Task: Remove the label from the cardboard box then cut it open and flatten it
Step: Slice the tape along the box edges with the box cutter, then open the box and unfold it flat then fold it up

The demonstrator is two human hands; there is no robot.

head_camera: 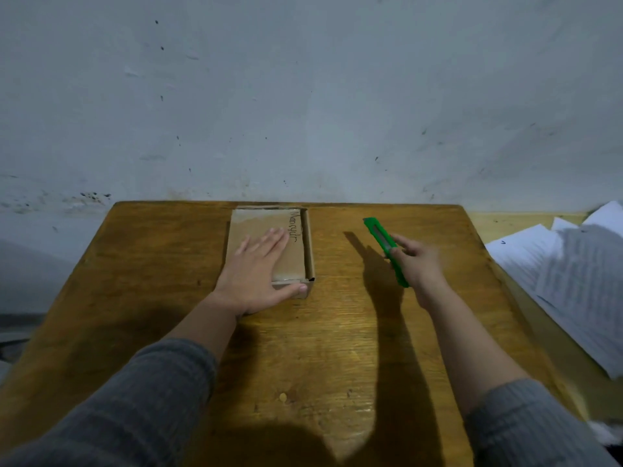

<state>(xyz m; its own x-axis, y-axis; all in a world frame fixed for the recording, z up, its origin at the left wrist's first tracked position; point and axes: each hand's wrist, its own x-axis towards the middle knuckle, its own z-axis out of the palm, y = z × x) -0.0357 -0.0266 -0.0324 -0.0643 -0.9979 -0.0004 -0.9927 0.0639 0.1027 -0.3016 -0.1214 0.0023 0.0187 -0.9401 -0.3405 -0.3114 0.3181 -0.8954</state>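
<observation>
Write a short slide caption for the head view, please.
Left hand presses flat on cardboard box; right hand holds green cutter above wooden table.

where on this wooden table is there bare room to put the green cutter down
Bare wood lies between the brown cardboard box and the right hand gripping the green utility knife, and across the near table between the forearms. Left of the left hand pressing the box is free too. White papers crowd the right.

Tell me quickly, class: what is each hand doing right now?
Left hand: open, fingers flat on the cardboard box.
Right hand: holding the green cutter.
</observation>
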